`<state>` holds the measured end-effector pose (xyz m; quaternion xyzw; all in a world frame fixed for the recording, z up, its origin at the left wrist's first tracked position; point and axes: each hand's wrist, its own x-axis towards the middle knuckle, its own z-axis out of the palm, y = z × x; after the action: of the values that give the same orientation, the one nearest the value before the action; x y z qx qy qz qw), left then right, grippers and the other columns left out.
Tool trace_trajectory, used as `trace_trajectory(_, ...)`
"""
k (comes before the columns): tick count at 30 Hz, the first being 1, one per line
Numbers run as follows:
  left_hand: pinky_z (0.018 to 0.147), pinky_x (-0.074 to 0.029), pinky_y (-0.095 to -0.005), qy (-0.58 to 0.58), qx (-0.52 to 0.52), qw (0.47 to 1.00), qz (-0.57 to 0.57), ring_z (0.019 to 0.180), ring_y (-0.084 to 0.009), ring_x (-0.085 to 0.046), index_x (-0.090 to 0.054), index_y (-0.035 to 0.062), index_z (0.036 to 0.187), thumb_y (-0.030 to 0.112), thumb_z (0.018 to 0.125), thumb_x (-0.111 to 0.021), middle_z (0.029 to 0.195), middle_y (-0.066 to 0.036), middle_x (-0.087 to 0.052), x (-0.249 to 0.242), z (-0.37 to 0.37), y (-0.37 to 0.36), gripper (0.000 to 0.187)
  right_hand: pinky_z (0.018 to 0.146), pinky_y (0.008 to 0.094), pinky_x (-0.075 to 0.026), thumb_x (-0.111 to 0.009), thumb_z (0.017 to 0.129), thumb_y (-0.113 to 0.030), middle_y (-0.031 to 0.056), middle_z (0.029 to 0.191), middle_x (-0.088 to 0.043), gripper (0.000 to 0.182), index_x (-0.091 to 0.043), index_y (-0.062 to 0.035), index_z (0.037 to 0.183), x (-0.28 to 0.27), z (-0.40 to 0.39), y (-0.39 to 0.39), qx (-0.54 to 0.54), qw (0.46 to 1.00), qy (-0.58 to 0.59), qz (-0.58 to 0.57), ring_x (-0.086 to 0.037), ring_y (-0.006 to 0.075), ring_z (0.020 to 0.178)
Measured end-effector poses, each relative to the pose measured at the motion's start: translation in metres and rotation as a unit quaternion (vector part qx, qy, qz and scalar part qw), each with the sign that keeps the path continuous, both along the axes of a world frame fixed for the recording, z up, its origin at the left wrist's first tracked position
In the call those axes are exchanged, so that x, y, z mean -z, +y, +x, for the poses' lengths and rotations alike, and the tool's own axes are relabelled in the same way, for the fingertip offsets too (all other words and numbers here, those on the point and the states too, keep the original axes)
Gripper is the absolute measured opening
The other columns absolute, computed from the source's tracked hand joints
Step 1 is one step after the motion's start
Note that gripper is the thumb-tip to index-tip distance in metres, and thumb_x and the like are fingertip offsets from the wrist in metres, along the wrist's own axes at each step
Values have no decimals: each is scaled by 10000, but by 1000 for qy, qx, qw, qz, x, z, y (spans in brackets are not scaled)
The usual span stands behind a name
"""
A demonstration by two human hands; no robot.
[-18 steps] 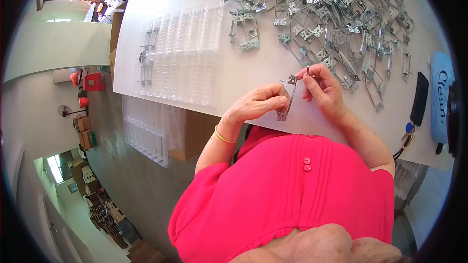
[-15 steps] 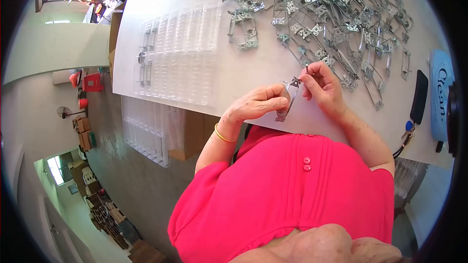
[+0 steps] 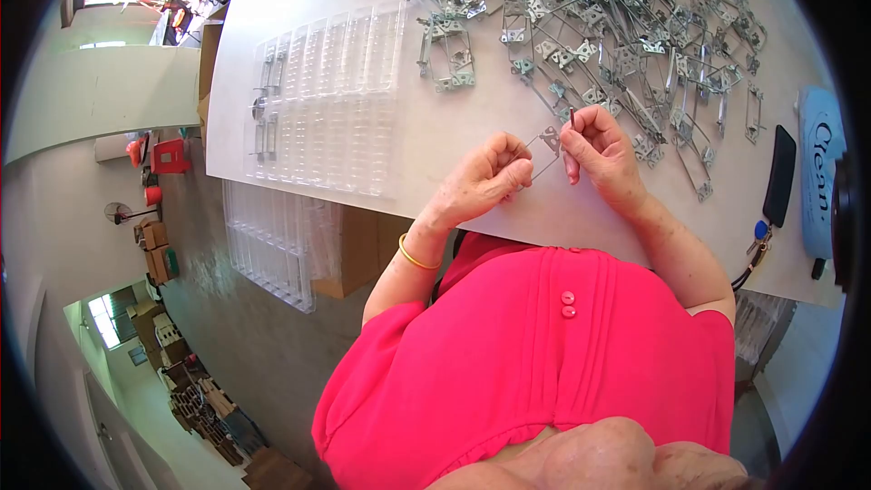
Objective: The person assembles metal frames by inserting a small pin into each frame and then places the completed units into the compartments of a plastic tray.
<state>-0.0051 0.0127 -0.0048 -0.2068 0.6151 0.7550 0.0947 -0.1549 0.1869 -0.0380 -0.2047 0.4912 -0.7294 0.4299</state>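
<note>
My left hand (image 3: 483, 183) is closed, thumb against fingers, around a small metal wire-frame bracket (image 3: 550, 139). The bracket's plate end, with holes in it, sticks out toward my right hand (image 3: 602, 156). Pinched in that hand is a thin dark rod (image 3: 572, 116), its upper tip standing out above the fingers. My right fingertips are close beside the bracket's plate. Part of the bracket is hidden by my left fingers. Beyond my hands lies a large pile of similar metal brackets (image 3: 626, 27), with one bracket (image 3: 446, 54) at its left side.
A clear plastic compartment tray (image 3: 340, 100) lies on the white table (image 3: 490, 113), with several metal pieces at its left end. More clear trays (image 3: 268, 240) and a cardboard box (image 3: 361, 249) are below the edge. At right are a black phone-like object (image 3: 780, 177), keys (image 3: 760, 234) and a blue pack (image 3: 818, 172).
The bracket has turned in my left hand, its plate end now tilted up and less of it showing. My left fingers have curled further. The right hand keeps the rod, nearly in place.
</note>
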Motion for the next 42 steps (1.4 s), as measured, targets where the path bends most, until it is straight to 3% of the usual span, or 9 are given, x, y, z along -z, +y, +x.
trace_trajectory(2,632,-466,-243,49,15,989,-140,717,-77,-555,-546,6,1190,160,976,-691,829,2,-587,1,3,6,301,535,233,-481,-633,1002,-95,18,840,-576,131,-511,-59,1030,0,1,0,13,1000,-14,-2,-571,73,648)
trace_trajectory(3,632,-466,-243,49,14,989,-140,717,-77,-555,-546,6,1190,160,976,-691,829,2,-587,-3,3,11,301,535,233,-481,-633,1002,-95,18,840,-576,131,-511,-59,1030,0,0,0,12,1000,-13,-2,-571,73,648)
trace_trajectory(6,564,-456,-285,130,-9,907,-401,622,-116,-551,-557,14,1226,126,872,-766,746,-45,-560,-9,0,22,426,535,235,-483,-638,1000,-99,20,841,-579,134,-515,-57,1032,0,-1,0,2,1000,-14,1,-576,74,650)
trace_trajectory(9,562,-475,-307,157,-2,843,-515,602,-169,-571,-576,28,1228,139,842,-779,747,-66,-576,-6,-1,24,449,535,237,-485,-645,995,-99,22,837,-585,141,-516,-55,1031,-3,1,-1,7,1000,-17,5,-581,77,651)
trace_trajectory(17,540,-483,-328,186,-43,805,-562,556,-187,-571,-612,34,1203,93,797,-770,775,-70,-621,3,8,19,439,522,218,-449,-553,1048,-128,24,794,-589,111,-571,-24,1080,-6,6,4,16,998,51,14,-552,63,593)
trace_trajectory(22,522,-470,-319,167,-80,809,-558,524,-171,-555,-617,39,1181,56,784,-765,731,-51,-628,1,12,21,424,468,205,-386,-575,1039,-140,-5,736,-566,122,-600,-28,1082,-3,11,9,-43,994,101,24,-495,36,532)
trace_trajectory(24,559,-506,-371,135,-59,820,-553,587,-264,-636,-605,45,1117,69,795,-734,701,-72,-624,-6,13,24,348,440,202,-352,-596,1029,-148,-27,693,-546,120,-614,-34,1062,-8,15,9,-76,990,103,54,-457,24,491)
trace_trajectory(34,521,-482,-359,199,-46,771,-603,527,-236,-598,-598,48,1094,4,787,-721,646,-66,-577,1,15,27,334,441,210,-353,-607,1018,-184,-34,679,-540,148,-630,-41,1048,-14,14,10,-92,984,116,94,-459,23,501)
trace_trajectory(42,559,-497,-384,207,-3,713,-670,613,-279,-630,-590,46,1065,-3,807,-693,719,-89,-613,-8,15,26,281,430,209,-385,-602,1020,-168,-41,681,-515,124,-594,-45,1008,-15,12,10,-106,977,147,114,-467,25,511)
